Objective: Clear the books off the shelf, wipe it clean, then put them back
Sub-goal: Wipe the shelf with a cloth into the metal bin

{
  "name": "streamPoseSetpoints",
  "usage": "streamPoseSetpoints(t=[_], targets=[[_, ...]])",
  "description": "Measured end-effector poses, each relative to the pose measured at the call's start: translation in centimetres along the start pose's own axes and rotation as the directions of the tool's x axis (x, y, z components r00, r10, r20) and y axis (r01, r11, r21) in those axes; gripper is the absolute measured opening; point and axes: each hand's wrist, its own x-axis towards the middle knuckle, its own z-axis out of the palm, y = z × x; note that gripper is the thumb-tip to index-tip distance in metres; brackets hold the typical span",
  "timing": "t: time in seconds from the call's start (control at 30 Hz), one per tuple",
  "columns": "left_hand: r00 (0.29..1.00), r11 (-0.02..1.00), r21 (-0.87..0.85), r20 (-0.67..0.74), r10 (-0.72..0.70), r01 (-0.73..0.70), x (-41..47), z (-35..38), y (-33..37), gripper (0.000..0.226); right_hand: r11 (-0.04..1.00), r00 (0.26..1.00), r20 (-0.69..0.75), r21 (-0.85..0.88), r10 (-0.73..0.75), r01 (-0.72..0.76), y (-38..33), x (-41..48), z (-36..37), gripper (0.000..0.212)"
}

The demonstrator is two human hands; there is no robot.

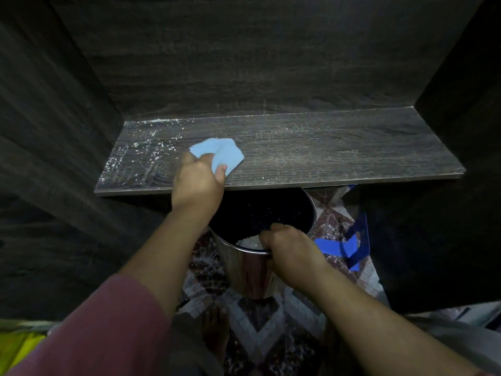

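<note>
We've got the blue cloth [223, 152] on the shelf [325, 150], left of centre & near the front edge. Our left hand [196, 183] pinches it, fingers curled over the near side w/ the thumb on top. The shelf is a dark wood-grain board boxed in by the back panel [244, 63], left side wall [54, 131] & right side wall [461, 104], so the only open side is the front. White crumbs [141, 147] lie thick over the left end, from the back corner to the front lip. The stretch right of the cloth looks mostly bare, w/ faint streaks. Our right hand [290, 251] grips the near rim of a steel bin [244, 272], fingers hooked over the edge. The bin sits just below the shelf's front edge, its far rim tucked under the board, w/ white bits inside by our knuckles. Below lies a patterned rug [260, 329] speckled w/ crumbs, our bare foot [217, 329] on it. A blue object [352, 248] lies right of the bin; can't tell what it is.
</note>
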Motion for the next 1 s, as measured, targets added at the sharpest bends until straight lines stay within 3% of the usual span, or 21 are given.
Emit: streamPoseSetpoints(t=[0.17,0.27,0.33,0.5,0.63,0.77,0.87,1.0], targets=[[0.97,0.978,-0.053,0.126,0.207,-0.202,0.2,-0.2,-0.2,0.037,0.999,0.998,0.06,0.021,0.027,-0.028,0.3,0.3,0.5,0.022],[0.89,0.917,-0.128,0.225,0.397,-0.377,-0.5,-0.9,-0.1,0.032,0.999,0.997,0.073,0.023,0.037,-0.039,0.4,0.3,0.6,0.016],[0.859,0.892,-0.169,0.246,0.449,-0.419,-0.7,-1.2,-0.2,0.031,0.998,0.996,0.074,0.042,0.046,-0.049,0.4,0.4,0.6,0.016],[0.963,0.935,-0.23,-0.053,0.265,-0.27,0.4,-1.2,-1.4,0.035,0.995,0.996,0.055,0.073,0.065,-0.069,0.4,0.5,0.5,0.016],[0.987,0.977,-0.138,-0.028,0.161,-0.163,0.5,-0.3,-2.0,0.036,0.995,0.998,0.026,0.084,0.06,-0.062,0.5,0.6,0.6,0.013],[0.958,0.956,-0.103,0.062,0.28,-0.273,-0.7,0.1,-0.6,0.034,0.995,0.999,0.019,0.089,0.038,-0.04,0.3,0.8,0.3,0.011],[0.914,0.92,-0.204,0.167,0.371,-0.336,-1.6,-0.2,0.1,0.033,0.995,0.999,0.015,0.098,0.029,-0.031,0.0,1.2,0.2,0.013],[0.954,0.936,-0.218,0.057,0.295,-0.277,-2.4,-1.4,-0.8,0.033,0.997,0.999,0.031,0.072,-0.007,0.004,-0.5,1.6,0.0,0.016]])
